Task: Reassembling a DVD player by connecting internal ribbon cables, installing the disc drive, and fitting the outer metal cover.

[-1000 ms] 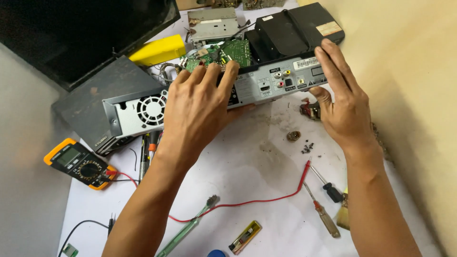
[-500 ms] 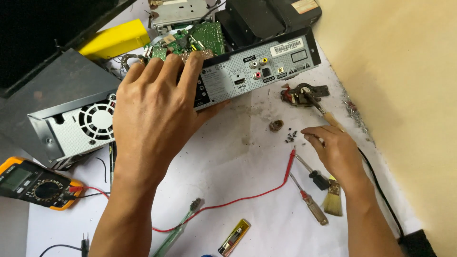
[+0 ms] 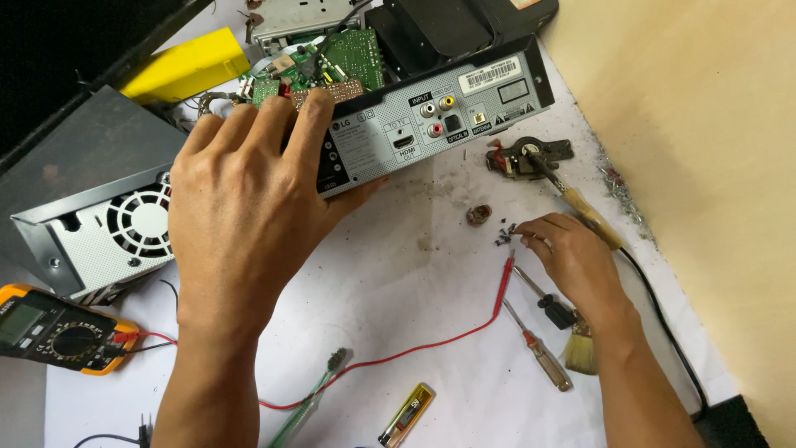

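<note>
My left hand (image 3: 249, 195) lies over the rear edge of an opened grey and black player box (image 3: 464, 99), fingers hooked over the top of its back panel and thumb under it. A green circuit board (image 3: 336, 58) shows inside the box just beyond my fingers. My right hand (image 3: 572, 257) rests on the white sheet to the right. Its fingertips are bunched at a small pile of dark screws (image 3: 504, 236). Whether a screw is pinched between them is hidden.
A soldering iron (image 3: 580, 203) leans on its stand (image 3: 518, 158) just above my right hand. Two screwdrivers (image 3: 541, 348) and a brush (image 3: 580, 353) lie below it. A red lead (image 3: 448, 340) runs to a multimeter (image 3: 54, 328). A grey cover with a fan (image 3: 108, 228) sits at left, and a lighter (image 3: 406, 415) near the front.
My right hand has let go of the box's right end and come down to the screws on the sheet. My left hand has stayed on the box.
</note>
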